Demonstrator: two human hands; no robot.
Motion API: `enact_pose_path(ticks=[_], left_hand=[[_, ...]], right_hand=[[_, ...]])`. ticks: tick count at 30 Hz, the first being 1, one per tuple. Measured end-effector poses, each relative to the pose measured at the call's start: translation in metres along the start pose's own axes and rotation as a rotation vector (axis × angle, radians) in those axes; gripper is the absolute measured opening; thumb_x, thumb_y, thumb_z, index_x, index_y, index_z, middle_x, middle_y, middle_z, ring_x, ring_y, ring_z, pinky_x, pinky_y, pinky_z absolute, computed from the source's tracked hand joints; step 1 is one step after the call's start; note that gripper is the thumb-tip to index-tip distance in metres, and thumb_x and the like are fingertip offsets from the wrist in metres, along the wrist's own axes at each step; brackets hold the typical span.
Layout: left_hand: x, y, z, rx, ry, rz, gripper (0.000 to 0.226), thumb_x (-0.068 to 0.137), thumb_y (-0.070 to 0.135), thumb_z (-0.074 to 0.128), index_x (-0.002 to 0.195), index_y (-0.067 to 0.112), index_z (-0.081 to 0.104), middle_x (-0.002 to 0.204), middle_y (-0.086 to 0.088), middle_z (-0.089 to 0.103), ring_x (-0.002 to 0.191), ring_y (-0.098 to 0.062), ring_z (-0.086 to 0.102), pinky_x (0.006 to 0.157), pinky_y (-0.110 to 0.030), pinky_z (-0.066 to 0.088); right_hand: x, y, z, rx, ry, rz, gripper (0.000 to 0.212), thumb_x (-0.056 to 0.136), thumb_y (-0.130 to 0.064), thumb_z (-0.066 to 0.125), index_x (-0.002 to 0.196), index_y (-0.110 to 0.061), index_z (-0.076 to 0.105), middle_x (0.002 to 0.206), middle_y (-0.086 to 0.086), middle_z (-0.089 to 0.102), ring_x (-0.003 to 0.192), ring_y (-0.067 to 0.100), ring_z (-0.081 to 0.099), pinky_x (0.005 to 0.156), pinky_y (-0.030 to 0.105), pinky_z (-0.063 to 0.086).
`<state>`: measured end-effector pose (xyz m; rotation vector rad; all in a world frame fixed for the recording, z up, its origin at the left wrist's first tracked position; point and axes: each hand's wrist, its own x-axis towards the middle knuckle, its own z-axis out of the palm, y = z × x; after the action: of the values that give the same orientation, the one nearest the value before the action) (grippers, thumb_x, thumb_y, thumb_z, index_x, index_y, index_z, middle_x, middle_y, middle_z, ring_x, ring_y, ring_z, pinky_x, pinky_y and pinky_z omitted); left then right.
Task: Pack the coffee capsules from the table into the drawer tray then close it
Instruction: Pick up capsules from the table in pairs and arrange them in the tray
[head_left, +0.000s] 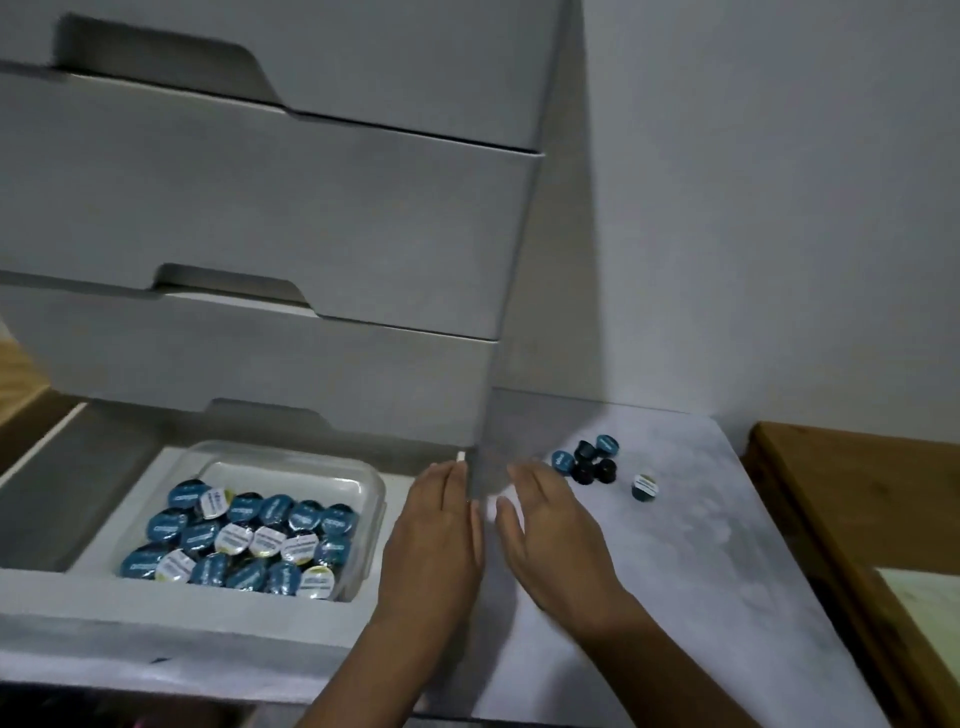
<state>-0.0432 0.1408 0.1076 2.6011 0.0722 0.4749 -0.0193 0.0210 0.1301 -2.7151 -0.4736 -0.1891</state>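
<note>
The drawer unit (270, 218) stands at the back left of the desk (691, 545), its lowest drawer (171, 618) pulled out toward the person. Inside that drawer sits a clear plastic tray (311, 467), nearly full of coffee capsules (244, 540) packed lid-up in close rows. The left hand (436, 535) hangs over the drawer's right edge, flat, fingers together, holding nothing. The right hand (550, 535) hovers over the desk just beside it, fingers loosely spread and likewise empty, pointing toward the loose capsules (589, 460) clustered near the desk's back edge, beside the unit's right wall. One more capsule (645, 487) sits a little apart to their right.

What could go wrong, as I judge it: the tray has little room left, so added capsules may have to ride on top of the packed layer, and anything proud of the drawer could catch the drawer above on closing. Several of the loose ones lie dark side up or tipped, so a hurried scoop could send them rolling toward the desk's right edge. The lone one is easy to overlook.

As for writing, the teal lids carry a white word and the pale lids a dark label band, but blur leaves all of it unreadable.
</note>
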Motion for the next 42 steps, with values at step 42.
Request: enact_pose_path(ticks=[42], left_hand=[[0.128, 0.048, 0.228, -0.514, -0.247, -0.445, 0.029, 0.084, -0.001, 0.058, 0.101, 0.018, 0.072, 0.097, 0.004, 0.065, 0.089, -0.006, 0.06, 0.074, 0.008, 0.035]], right_hand=[[0.104, 0.234, 0.096, 0.179, -0.114, 0.157, 0.015, 0.08, -0.011, 0.066, 0.092, -0.003, 0.063, 0.093, 0.015, 0.061, 0.079, 0.031, 0.059, 0.07, 0.032, 0.045]])
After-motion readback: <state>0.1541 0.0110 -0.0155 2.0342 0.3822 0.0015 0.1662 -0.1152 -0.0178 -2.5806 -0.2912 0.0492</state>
